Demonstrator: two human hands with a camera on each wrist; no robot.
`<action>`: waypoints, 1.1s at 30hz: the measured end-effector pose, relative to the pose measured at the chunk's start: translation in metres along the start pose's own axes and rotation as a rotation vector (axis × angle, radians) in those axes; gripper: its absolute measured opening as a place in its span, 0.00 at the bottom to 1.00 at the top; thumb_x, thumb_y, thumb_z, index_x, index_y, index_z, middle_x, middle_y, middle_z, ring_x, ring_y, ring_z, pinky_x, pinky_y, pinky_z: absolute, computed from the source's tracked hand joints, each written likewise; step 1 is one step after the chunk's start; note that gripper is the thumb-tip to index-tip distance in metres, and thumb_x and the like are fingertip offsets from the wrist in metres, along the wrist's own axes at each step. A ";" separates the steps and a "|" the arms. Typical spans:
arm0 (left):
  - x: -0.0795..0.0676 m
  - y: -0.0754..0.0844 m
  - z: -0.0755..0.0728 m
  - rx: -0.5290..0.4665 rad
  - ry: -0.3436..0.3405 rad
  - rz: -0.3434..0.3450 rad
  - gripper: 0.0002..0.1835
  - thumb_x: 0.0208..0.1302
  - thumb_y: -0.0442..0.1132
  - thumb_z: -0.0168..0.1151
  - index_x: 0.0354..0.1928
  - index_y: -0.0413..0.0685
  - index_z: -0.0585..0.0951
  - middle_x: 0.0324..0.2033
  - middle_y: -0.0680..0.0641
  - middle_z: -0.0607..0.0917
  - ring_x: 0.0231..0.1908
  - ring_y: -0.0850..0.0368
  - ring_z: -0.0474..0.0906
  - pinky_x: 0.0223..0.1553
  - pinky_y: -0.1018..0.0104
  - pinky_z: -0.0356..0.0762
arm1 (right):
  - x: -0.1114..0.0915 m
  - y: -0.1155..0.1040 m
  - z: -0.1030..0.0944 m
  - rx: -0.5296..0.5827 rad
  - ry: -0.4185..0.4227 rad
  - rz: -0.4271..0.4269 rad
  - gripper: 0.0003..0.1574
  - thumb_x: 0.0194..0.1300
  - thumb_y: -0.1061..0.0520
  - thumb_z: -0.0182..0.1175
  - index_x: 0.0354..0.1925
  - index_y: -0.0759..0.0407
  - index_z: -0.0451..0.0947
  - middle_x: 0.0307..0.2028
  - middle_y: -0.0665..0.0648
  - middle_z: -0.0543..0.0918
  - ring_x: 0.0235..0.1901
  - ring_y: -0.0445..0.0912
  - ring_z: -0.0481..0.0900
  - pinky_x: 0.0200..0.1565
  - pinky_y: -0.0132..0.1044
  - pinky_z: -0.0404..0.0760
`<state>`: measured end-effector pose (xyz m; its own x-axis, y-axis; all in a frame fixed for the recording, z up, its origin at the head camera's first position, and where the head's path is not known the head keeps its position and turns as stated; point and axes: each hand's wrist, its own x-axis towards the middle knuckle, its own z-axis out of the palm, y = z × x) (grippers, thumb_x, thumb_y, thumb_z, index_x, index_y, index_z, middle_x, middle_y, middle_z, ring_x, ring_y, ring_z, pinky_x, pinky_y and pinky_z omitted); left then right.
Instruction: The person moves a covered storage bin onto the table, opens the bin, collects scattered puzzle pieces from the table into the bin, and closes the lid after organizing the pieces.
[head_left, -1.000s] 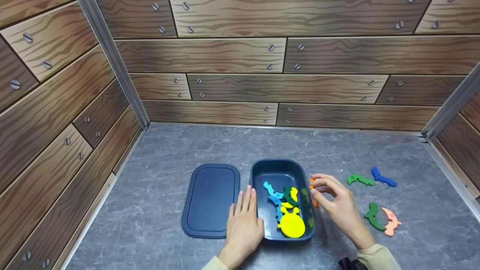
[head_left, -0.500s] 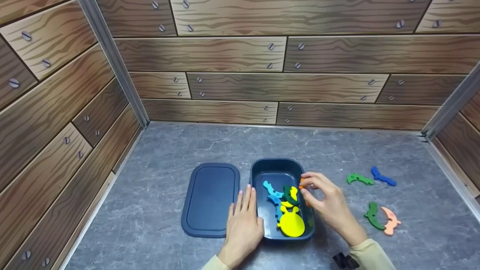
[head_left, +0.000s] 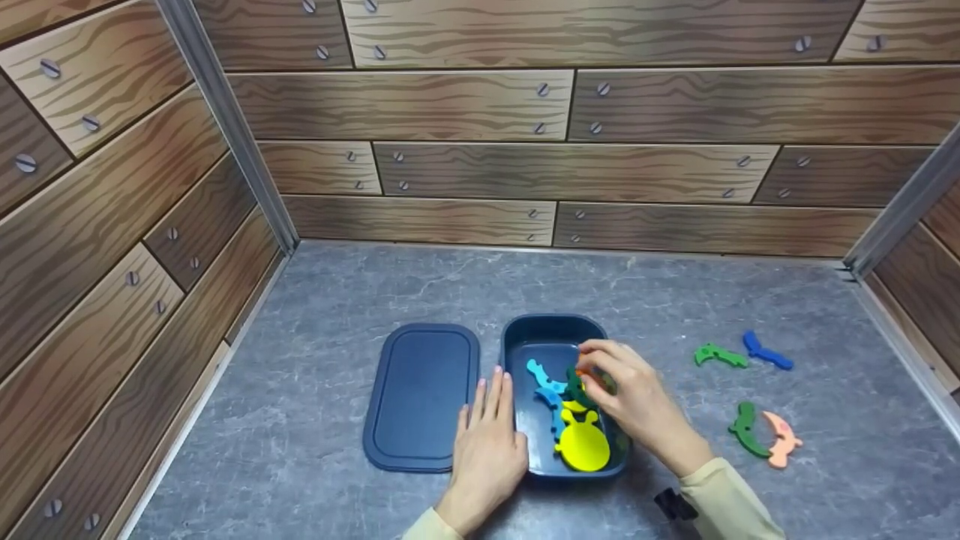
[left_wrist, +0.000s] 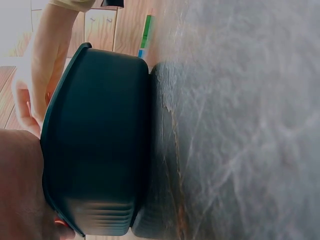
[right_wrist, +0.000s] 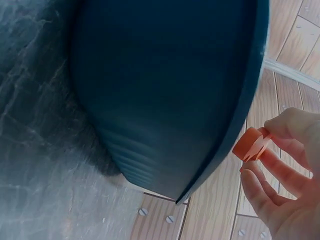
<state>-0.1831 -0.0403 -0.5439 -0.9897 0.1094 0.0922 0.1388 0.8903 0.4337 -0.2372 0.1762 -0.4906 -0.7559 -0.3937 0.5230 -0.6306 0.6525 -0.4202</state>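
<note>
A dark blue box [head_left: 553, 330] stands on the table with its top uncovered. Along its left rim rests my left hand [head_left: 489, 450], fingers straight. Over the right side of the box, my right hand [head_left: 636, 390] pinches a small orange toy piece [right_wrist: 249, 145] between thumb and fingertips; the right wrist view shows it at rim height. Inside the box lie a yellow round piece with knobs [head_left: 585, 448], a light blue piece [head_left: 546, 378], a blue piece [head_left: 553, 409] and a dark green piece partly hidden by the right hand.
The flat blue lid [head_left: 424, 397] lies left of the box. To the right lie a bright green piece [head_left: 720, 356], a blue piece [head_left: 769, 352], a dark green curved piece [head_left: 746, 431] and a peach piece [head_left: 782, 441]. Wood-patterned walls [head_left: 420, 221] enclose the table.
My right hand has carried the orange piece leftward from beside the box's right wall to above its inside. The left hand stays in place at the left rim.
</note>
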 end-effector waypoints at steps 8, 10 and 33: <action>-0.001 0.000 0.000 0.010 0.045 0.023 0.36 0.68 0.42 0.50 0.77 0.47 0.56 0.77 0.51 0.51 0.74 0.49 0.47 0.67 0.40 0.54 | 0.004 0.002 0.006 -0.013 -0.017 -0.050 0.11 0.60 0.65 0.68 0.37 0.49 0.82 0.52 0.50 0.80 0.48 0.44 0.76 0.43 0.36 0.80; -0.001 0.000 0.000 0.012 0.047 0.024 0.35 0.68 0.42 0.49 0.77 0.47 0.56 0.77 0.51 0.51 0.74 0.49 0.47 0.67 0.40 0.54 | 0.004 0.002 0.007 -0.010 -0.018 -0.047 0.11 0.60 0.65 0.68 0.37 0.50 0.83 0.52 0.51 0.81 0.49 0.44 0.76 0.45 0.37 0.80; 0.001 0.000 0.000 -0.004 -0.010 -0.010 0.37 0.68 0.43 0.51 0.77 0.49 0.54 0.77 0.52 0.48 0.75 0.49 0.45 0.68 0.39 0.53 | -0.014 0.010 -0.001 0.024 -0.011 0.108 0.15 0.60 0.60 0.70 0.46 0.51 0.85 0.57 0.51 0.80 0.53 0.47 0.75 0.50 0.47 0.78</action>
<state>-0.1843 -0.0397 -0.5439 -0.9914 0.1045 0.0790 0.1287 0.8895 0.4384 -0.2329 0.1889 -0.5020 -0.8218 -0.3291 0.4652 -0.5490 0.6759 -0.4917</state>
